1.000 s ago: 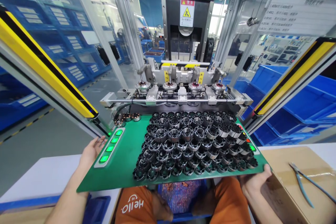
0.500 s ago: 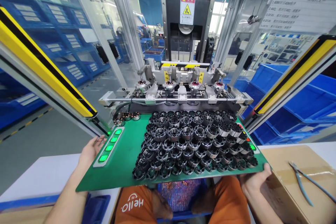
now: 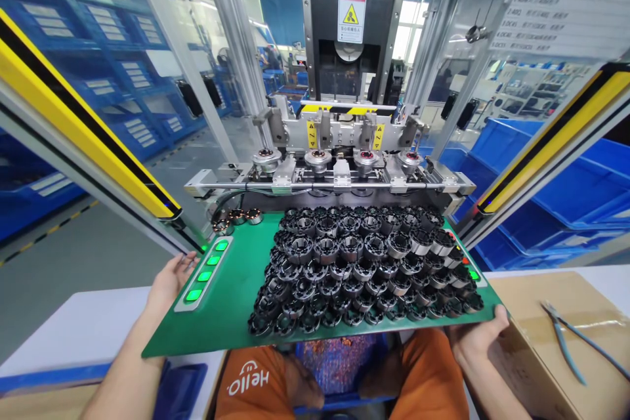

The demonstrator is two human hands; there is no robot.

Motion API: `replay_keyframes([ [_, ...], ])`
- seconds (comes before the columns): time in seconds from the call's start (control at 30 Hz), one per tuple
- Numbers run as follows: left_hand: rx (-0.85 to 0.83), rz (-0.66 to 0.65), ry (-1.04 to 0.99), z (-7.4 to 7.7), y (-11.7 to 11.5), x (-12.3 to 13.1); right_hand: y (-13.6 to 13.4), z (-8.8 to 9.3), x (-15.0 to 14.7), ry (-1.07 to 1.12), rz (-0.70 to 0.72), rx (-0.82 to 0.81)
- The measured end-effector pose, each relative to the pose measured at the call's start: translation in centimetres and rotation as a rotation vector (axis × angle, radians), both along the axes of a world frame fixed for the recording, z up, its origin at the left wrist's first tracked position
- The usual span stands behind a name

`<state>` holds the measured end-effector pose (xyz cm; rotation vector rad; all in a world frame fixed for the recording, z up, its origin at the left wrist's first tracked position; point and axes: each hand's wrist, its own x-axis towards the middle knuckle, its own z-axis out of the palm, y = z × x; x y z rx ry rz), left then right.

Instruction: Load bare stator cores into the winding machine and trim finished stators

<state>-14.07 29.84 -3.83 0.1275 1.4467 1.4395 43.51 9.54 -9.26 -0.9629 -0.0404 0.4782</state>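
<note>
A green work surface [image 3: 224,312] spreads in front of me, bearing rows of black-and-silver ring-shaped motor stator cores [image 3: 377,246], stacked in places. My left hand [image 3: 172,275] is at its left edge, beside a strip of green-lit buttons [image 3: 203,274]; its fingers look loosely bent and a little apart, with no held object clear. My right hand [image 3: 480,335] is at the near right corner, thumb against the edge and fingers mostly hidden. Several copper-wound stators [image 3: 253,216] sit at the far left. Behind is a machine with a row of round metal holders [image 3: 317,159].
Yellow-and-black posts [image 3: 83,111] flank the machine on both sides. Pliers [image 3: 564,344] lie on a cardboard box [image 3: 585,295] at right, with blue bins [image 3: 556,177] behind. A blue container of coppery pieces [image 3: 339,367] stands below, between my knees.
The machine's striped bar and clamp parts behind the holders have shifted slightly upward, and the holders look different on top. My hands and the stator cores have stayed in place.
</note>
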Motion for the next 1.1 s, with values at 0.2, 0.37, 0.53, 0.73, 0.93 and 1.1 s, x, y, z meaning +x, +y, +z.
replay_keyframes([
  [0.2,0.016,0.002,0.014,-0.4,0.1,-0.1,0.0,0.0,0.0,-0.001,-0.019,-0.006],
  [0.37,0.032,0.009,0.024,-0.9,0.3,-0.5,-0.1,0.2,-0.1,0.03,-0.004,-0.016],
  [0.53,0.048,0.016,0.031,-1.2,0.5,-0.7,0.1,0.5,-0.3,0.029,-0.01,-0.032],
  [0.73,0.036,0.0,0.028,-1.3,0.4,-0.7,0.2,0.6,-0.4,0.007,-0.017,-0.021],
  [0.93,0.02,0.002,0.024,-0.9,0.4,-0.5,0.1,0.4,-0.2,0.03,-0.016,-0.02],
  [1.1,0.019,0.011,0.015,-0.6,0.3,-0.3,0.2,0.3,-0.2,0.029,-0.02,-0.017],
])
